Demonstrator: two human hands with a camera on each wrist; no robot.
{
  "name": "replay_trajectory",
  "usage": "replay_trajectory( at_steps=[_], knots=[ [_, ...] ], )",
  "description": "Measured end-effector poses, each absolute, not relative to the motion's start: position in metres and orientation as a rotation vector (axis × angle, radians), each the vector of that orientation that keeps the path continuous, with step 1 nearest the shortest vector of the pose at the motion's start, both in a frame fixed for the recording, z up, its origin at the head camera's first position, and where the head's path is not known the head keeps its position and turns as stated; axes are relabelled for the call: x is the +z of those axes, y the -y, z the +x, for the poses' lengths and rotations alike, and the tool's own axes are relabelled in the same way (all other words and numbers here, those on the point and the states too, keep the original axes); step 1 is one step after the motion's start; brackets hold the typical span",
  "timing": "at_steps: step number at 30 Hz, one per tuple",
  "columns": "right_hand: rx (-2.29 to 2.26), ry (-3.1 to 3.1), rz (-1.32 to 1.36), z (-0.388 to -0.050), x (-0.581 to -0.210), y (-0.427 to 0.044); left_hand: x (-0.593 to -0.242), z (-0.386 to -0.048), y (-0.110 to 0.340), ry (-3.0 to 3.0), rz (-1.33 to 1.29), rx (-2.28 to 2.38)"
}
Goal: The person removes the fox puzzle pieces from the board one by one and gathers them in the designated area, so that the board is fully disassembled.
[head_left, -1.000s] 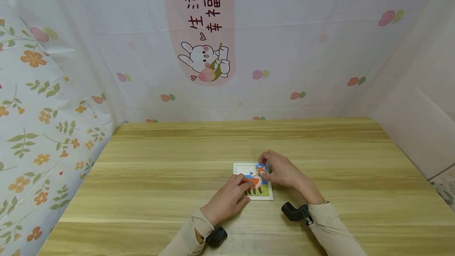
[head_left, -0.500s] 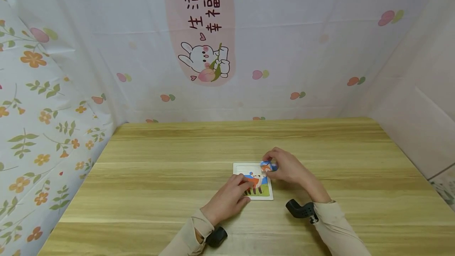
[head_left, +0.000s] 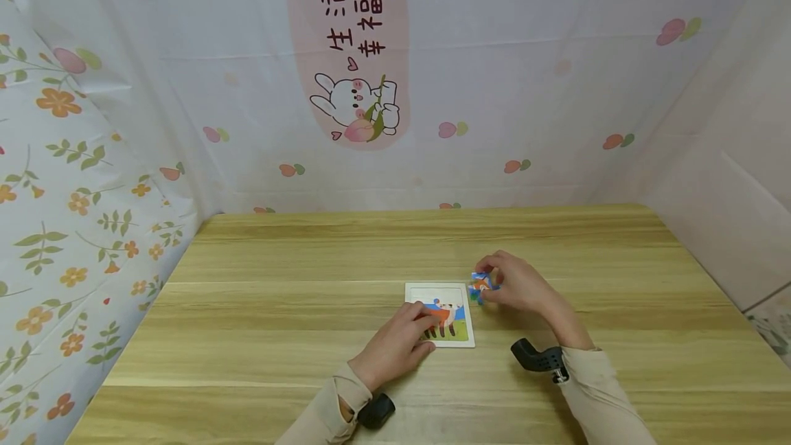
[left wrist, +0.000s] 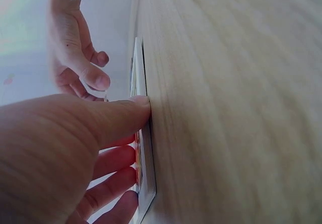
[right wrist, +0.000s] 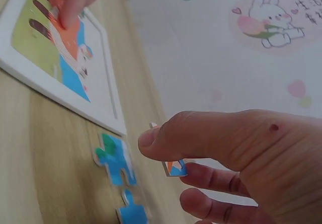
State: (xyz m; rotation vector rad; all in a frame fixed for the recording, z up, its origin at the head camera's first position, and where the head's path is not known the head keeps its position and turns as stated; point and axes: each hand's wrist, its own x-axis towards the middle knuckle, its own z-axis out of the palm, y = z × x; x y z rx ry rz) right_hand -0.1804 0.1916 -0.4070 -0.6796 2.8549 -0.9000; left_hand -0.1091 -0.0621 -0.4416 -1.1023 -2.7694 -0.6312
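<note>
A white-framed jigsaw board (head_left: 471, 334) with an orange animal on grass lies on the table; its upper strip is bare white. My left hand (head_left: 395, 338) rests on it, fingertips on the picture and thumb (left wrist: 133, 110) against the near edge in the left wrist view. Just right of the board, my right hand (head_left: 518, 283) pinches a puzzle piece (right wrist: 175, 168) with orange and blue print between thumb and fingers, held above the table. Below it lie a blue-and-green puzzle piece (right wrist: 114, 156) and a blue puzzle piece (right wrist: 133, 214), partly hidden in the head view.
The wooden table (head_left: 296, 259) stretches out around the board. A white patterned cloth (head_left: 494, 88) hangs behind it, and a floral cloth (head_left: 80, 225) at the left. Black wrist cameras (head_left: 536, 357) stick out near both sleeves.
My right hand has lifted the puzzle piece away from the board's upper right corner and carried it to the right, over the loose pieces. The left hand stays where it was.
</note>
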Motion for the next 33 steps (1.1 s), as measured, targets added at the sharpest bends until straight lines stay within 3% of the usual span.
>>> replay_trajectory(
  at_steps=[33],
  knots=[
    [-0.880, -2.749, -0.474, -0.179, -0.399, -0.254, -0.440, -0.108, 0.063, 2.767, -1.099, -0.648]
  ],
)
